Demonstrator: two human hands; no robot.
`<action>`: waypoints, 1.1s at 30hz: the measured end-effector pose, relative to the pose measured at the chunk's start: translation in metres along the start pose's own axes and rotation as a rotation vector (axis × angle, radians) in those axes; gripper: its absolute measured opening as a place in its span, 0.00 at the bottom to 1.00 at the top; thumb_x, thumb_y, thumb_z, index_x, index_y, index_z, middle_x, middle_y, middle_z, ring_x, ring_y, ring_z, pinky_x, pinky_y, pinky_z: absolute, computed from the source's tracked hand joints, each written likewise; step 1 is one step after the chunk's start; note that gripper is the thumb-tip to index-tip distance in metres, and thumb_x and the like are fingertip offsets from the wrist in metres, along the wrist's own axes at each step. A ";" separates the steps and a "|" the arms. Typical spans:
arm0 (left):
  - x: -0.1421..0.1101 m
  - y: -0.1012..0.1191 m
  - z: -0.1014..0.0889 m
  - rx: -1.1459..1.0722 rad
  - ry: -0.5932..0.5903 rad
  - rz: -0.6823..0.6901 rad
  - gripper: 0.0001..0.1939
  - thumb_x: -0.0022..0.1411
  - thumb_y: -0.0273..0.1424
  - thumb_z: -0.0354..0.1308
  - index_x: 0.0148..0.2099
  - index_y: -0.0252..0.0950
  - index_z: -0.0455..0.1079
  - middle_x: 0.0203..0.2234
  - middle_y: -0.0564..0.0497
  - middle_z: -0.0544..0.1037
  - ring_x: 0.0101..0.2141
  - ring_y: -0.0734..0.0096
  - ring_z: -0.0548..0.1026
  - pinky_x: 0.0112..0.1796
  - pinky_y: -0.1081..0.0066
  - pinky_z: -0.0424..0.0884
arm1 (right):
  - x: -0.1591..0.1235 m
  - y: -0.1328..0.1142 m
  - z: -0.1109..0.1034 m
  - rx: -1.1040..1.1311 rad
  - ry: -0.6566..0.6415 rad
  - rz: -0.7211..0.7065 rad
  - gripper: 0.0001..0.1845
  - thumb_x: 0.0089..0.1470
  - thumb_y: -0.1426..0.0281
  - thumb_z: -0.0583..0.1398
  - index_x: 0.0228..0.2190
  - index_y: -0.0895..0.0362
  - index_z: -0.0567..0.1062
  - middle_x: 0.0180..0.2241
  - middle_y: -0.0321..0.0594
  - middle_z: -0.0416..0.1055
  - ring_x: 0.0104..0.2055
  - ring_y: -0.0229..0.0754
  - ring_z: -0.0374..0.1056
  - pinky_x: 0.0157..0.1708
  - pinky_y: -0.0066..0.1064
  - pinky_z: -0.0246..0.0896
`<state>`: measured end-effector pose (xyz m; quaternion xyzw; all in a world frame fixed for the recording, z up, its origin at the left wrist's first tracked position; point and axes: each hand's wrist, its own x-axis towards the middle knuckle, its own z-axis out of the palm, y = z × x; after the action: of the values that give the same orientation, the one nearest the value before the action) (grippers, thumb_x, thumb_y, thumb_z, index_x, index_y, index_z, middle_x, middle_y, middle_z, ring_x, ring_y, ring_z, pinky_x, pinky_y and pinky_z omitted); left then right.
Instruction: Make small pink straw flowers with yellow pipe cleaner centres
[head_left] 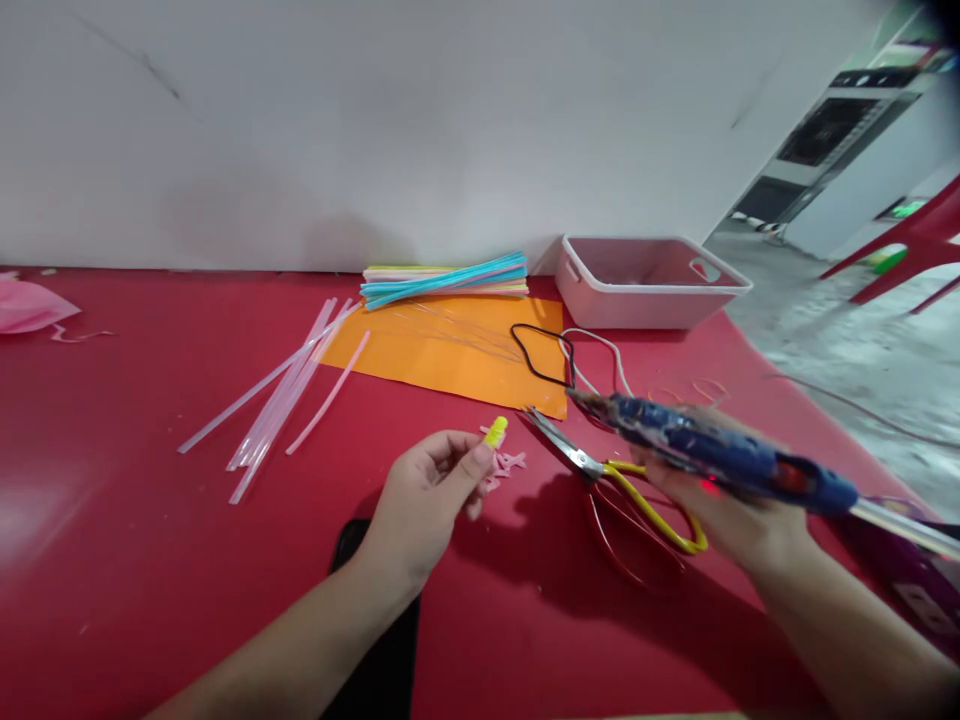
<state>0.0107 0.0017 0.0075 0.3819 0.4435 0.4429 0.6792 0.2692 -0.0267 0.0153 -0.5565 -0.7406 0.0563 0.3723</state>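
Observation:
Between thumb and fingers, my left hand (431, 495) pinches a small yellow piece (496, 433) with a ridged or rolled look; its exact kind is unclear. My right hand (720, 495) grips a blue hot glue gun (697, 440), with a clear glue stick (907, 525) at its back end and its nozzle pointing left. A red light glows on the gun. Scissors (592, 470) with one yellow and one red handle lie on the table below the gun. Small pink scraps (506, 466) are scattered just beyond my left fingertips.
On the red table (187, 590) lie pink translucent strips (292, 390), an orange sheet (450, 345), a bundle of coloured strips (446, 280), a black loop (540, 328) and a white cord (615, 355). A pink basket (637, 305) stands against the wall. A black phone (382, 660) lies under my left forearm.

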 end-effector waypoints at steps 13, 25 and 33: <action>-0.014 -0.007 -0.003 0.332 0.044 0.212 0.07 0.60 0.34 0.61 0.33 0.35 0.74 0.24 0.53 0.75 0.23 0.78 0.71 0.24 0.79 0.69 | -0.010 -0.013 0.014 0.093 -0.139 -0.149 0.10 0.49 0.75 0.59 0.36 0.53 0.70 0.31 0.39 0.72 0.29 0.41 0.70 0.27 0.31 0.65; -0.014 -0.010 -0.003 0.311 0.044 0.211 0.05 0.60 0.33 0.61 0.33 0.37 0.73 0.24 0.55 0.75 0.23 0.80 0.70 0.25 0.81 0.67 | -0.013 -0.022 0.015 0.041 -0.118 -0.108 0.06 0.50 0.72 0.58 0.34 0.53 0.69 0.28 0.38 0.71 0.26 0.40 0.68 0.25 0.31 0.62; -0.015 -0.011 -0.003 0.302 0.052 0.209 0.05 0.59 0.32 0.62 0.32 0.36 0.72 0.24 0.55 0.74 0.23 0.80 0.70 0.24 0.80 0.67 | -0.013 -0.022 0.014 -0.006 -0.121 -0.123 0.05 0.51 0.71 0.58 0.34 0.53 0.69 0.28 0.39 0.72 0.26 0.41 0.68 0.25 0.32 0.63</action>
<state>0.0078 -0.0158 0.0011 0.5118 0.4804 0.4493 0.5527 0.2444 -0.0422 0.0100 -0.5065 -0.7948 0.0648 0.3278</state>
